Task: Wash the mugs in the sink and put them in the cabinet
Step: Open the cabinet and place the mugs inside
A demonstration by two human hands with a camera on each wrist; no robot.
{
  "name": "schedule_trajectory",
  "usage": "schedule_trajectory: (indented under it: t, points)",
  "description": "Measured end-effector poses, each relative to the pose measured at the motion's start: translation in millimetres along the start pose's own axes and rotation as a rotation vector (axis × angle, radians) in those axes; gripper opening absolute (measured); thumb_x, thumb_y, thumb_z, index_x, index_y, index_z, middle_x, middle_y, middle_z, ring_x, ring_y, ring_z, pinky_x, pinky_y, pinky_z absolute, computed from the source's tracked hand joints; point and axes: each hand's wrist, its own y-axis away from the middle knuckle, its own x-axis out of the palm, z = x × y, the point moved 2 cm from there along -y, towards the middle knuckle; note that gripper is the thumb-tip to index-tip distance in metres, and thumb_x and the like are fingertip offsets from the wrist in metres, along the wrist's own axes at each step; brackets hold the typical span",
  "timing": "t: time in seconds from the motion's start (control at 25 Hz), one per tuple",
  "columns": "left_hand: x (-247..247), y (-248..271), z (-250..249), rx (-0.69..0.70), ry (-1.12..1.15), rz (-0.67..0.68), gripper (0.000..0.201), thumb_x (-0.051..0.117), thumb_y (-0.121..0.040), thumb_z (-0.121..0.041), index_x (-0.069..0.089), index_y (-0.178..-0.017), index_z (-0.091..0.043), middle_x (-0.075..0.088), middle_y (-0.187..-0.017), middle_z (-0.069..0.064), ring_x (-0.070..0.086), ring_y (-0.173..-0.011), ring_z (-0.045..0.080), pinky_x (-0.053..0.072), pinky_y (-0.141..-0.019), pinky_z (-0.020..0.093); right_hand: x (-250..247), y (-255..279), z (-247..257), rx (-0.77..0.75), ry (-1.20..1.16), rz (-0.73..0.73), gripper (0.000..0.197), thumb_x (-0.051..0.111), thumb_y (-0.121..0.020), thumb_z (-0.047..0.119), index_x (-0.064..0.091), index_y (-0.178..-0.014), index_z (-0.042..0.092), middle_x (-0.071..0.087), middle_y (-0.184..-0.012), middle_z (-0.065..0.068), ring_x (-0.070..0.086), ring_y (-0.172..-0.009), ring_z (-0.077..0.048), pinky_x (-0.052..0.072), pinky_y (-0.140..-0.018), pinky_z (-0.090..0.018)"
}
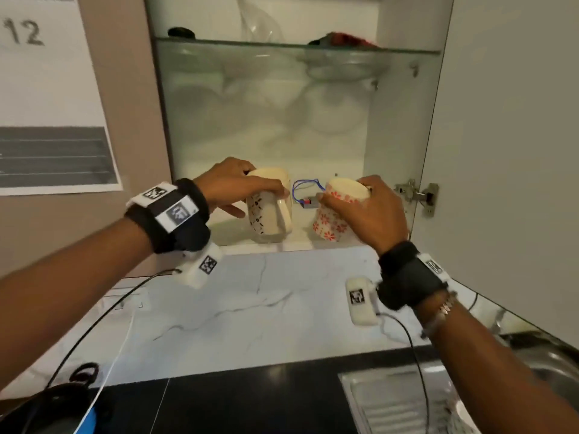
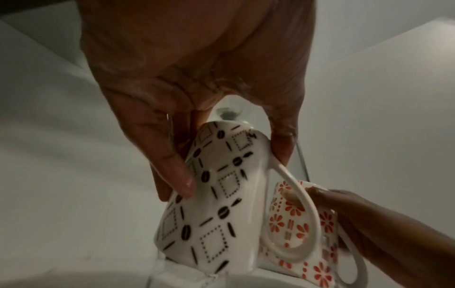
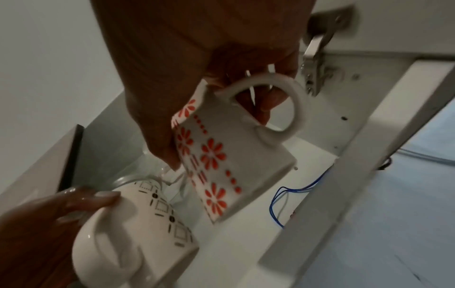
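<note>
Two white mugs are upside down at the open cabinet's bottom shelf (image 1: 228,233). My left hand (image 1: 238,186) grips the base of the mug with the black bean pattern (image 1: 268,211) (image 2: 211,204) (image 3: 138,224); its rim is at the shelf's front edge. My right hand (image 1: 360,205) holds the mug with red flowers (image 1: 333,214) (image 3: 221,155) (image 2: 295,220) by its base, tilted, a little above the shelf to the right. The two mugs are close together, handles toward me.
A glass shelf (image 1: 297,47) above carries glass bowls. Blue wires (image 1: 305,186) and a small connector lie at the back of the bottom shelf. The cabinet door (image 1: 507,151) stands open on the right, with a hinge (image 1: 416,192). Below are a marble backsplash, black counter and steel sink (image 1: 532,371).
</note>
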Motion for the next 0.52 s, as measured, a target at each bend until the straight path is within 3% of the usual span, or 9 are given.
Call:
schedule_trajectory:
  t: [0.08,0.16,0.24,0.32,0.44,0.52]
  points:
    - [4,-26,7,-0.112,0.005,0.027,0.056,0.087,-0.072,-0.050,0.069,-0.108,-0.012,0.074,-0.106,0.006,0.072,-0.097,0.022,0.065,-0.074,0.037,25,-44,0,0.045,0.115,0.153,0.079,0.079,-0.062,0.079,0.063,-0.111,0.020,0.067,-0.100,0.005,0.065,-0.087,-0.017,0.046,-0.061,-0.025]
    - [14,-47,16,-0.193,0.023,0.047,0.054,0.090,-0.070,-0.046,0.070,-0.103,-0.008,0.075,-0.104,0.009,0.073,-0.093,0.022,0.065,-0.071,0.035,51,-81,-7,0.092,0.219,0.285,0.078,0.077,-0.057,0.082,0.067,-0.102,0.019,0.073,-0.096,0.001,0.068,-0.080,-0.018,0.050,-0.061,-0.028]
    - [26,-67,23,-0.231,0.017,0.059,0.052,0.090,-0.070,-0.044,0.071,-0.101,-0.007,0.076,-0.103,0.010,0.073,-0.090,0.021,0.063,-0.066,0.031,72,-108,-14,0.124,0.291,0.354,0.081,0.079,-0.054,0.080,0.067,-0.105,0.019,0.072,-0.095,-0.001,0.068,-0.078,-0.019,0.055,-0.066,-0.030]
    - [33,-83,27,-0.268,0.017,0.073,0.049,0.088,-0.073,-0.042,0.071,-0.102,-0.007,0.075,-0.103,0.011,0.074,-0.090,0.023,0.062,-0.063,0.029,86,-124,-20,0.159,0.326,0.381,0.091,0.084,-0.056,0.074,0.059,-0.119,0.015,0.069,-0.102,-0.003,0.069,-0.086,-0.023,0.060,-0.076,-0.035]
    - [36,-101,24,-0.310,0.023,0.147,0.048,0.088,-0.075,-0.033,0.071,-0.110,-0.005,0.072,-0.110,0.016,0.073,-0.097,0.029,0.065,-0.070,0.036,101,-138,-24,0.180,0.338,0.382,0.100,0.089,-0.060,0.067,0.046,-0.133,0.013,0.065,-0.119,-0.010,0.068,-0.106,-0.032,0.060,-0.091,-0.044]
    - [35,-109,22,-0.327,0.016,0.197,0.047,0.090,-0.075,-0.022,0.070,-0.113,-0.003,0.070,-0.115,0.019,0.072,-0.104,0.033,0.065,-0.071,0.041,106,-145,-19,0.193,0.346,0.448,0.097,0.088,-0.064,0.067,0.050,-0.133,0.012,0.066,-0.122,-0.010,0.068,-0.109,-0.033,0.059,-0.096,-0.045]
